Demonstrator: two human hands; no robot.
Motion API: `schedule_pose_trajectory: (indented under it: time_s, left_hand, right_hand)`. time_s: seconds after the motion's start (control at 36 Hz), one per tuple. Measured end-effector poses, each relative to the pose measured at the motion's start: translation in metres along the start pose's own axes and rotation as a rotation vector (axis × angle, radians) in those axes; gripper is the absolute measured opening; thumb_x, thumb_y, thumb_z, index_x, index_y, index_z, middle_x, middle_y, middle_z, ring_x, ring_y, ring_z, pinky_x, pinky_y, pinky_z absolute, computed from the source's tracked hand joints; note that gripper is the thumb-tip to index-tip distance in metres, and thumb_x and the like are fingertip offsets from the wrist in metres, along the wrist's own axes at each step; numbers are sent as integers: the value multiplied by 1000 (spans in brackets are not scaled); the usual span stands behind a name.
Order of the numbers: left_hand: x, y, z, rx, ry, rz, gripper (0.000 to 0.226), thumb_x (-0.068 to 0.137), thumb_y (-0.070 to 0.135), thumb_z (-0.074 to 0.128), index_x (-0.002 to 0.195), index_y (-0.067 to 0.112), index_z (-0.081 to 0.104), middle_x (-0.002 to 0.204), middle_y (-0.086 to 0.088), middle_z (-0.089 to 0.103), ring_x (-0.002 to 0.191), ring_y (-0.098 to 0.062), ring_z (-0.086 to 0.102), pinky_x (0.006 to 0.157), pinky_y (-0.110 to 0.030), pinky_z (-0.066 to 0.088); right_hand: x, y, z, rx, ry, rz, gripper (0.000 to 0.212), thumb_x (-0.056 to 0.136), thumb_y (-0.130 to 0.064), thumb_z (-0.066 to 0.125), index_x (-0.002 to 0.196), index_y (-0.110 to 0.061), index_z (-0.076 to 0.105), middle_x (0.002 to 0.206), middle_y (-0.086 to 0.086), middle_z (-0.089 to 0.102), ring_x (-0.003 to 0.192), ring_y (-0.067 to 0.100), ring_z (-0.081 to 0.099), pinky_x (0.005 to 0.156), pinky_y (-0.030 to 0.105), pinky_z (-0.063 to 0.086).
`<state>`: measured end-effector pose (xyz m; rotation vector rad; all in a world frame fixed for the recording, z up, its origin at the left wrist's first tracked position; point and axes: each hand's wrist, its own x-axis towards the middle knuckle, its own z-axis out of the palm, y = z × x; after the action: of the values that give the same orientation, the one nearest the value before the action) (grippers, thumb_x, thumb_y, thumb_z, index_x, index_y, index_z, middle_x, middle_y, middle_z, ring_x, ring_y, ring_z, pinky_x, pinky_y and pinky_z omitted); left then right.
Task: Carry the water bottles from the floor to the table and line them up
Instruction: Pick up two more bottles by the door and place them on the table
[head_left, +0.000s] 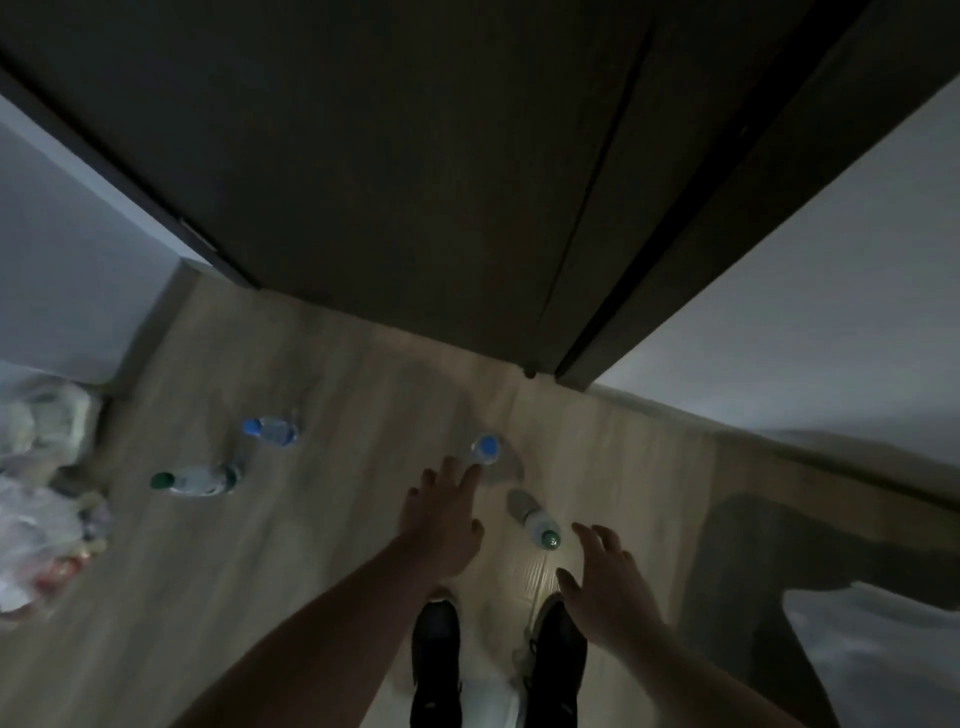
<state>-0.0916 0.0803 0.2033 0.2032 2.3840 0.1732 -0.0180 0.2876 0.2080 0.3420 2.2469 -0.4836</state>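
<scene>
Dim view down at a pale wood floor (311, 545): two open hands, left hand (441, 525) and right hand (608, 582), reach toward what look like four scattered water bottles (532, 517).

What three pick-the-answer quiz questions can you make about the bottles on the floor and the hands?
1. Where are the plastic bags?
A. far left
B. far right
C. by the shoes

2. How many bottles are on the floor?
A. two
B. four
C. six

3. What is the left hand doing?
A. gripping a bottle
B. reaching, fingers spread
C. making a fist

Answers:
1 A: plastic bags sit at the left edge.
2 B: two blue-capped bottles, two green-capped bottles.
3 B: left hand holds nothing.
</scene>
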Motion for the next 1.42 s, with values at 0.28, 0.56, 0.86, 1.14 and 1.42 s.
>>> schedule_pose_trajectory:
  time_s: [0.28, 0.56, 0.86, 1.14, 1.42]
  left_hand:
    - [122, 7, 75, -157, -22, -50, 74, 95, 37, 57, 154, 34, 13, 148, -10, 27, 121, -34, 45, 90, -41, 42]
    - [194, 3, 112, -89, 28, -116, 47, 99, 30, 53, 142, 26, 34, 130, -12, 43, 108, -34, 58, 79, -38, 43]
    - [115, -13, 97, -46, 58, -115, 51, 99, 41, 52, 142, 22, 35, 118, -7, 64, 101, -27, 66, 79, -34, 49]
    - [-105, -1, -43, -286, 67, -166, 22, 97, 38, 57, 113, 27, 46, 103, 0, 65, 89, -21, 65, 70, -31, 49]
    - [-315, 3, -180, -440, 249, -140, 23, 90, 38, 62, 100, 30, 42, 98, -1, 63, 88, -32, 65, 70, -36, 48]
  right_hand:
    - [107, 23, 81, 94, -7, 33, 57, 94, -33, 66, 145, -20, 42, 142, 3, 41, 113, 28, 63, 90, 36, 53]
    - [167, 38, 139, 213, 88, 88, 24, 91, -18, 72, 113, -20, 62, 116, -1, 48, 66, 3, 46, 49, 7, 29]
    - [101, 34, 97, 204, 84, 104, 18, 87, -24, 72, 92, -25, 54, 98, -4, 43, 64, 4, 43, 55, 17, 33]
    - [-98, -39, -49, 135, -27, 36, 18, 86, -22, 67, 103, -18, 65, 107, 4, 51, 95, 32, 65, 80, 34, 51]
    - [-300, -117, -172, 99, 35, -140, 20, 78, -14, 69, 97, -21, 70, 98, -1, 46, 95, 30, 64, 72, 23, 42]
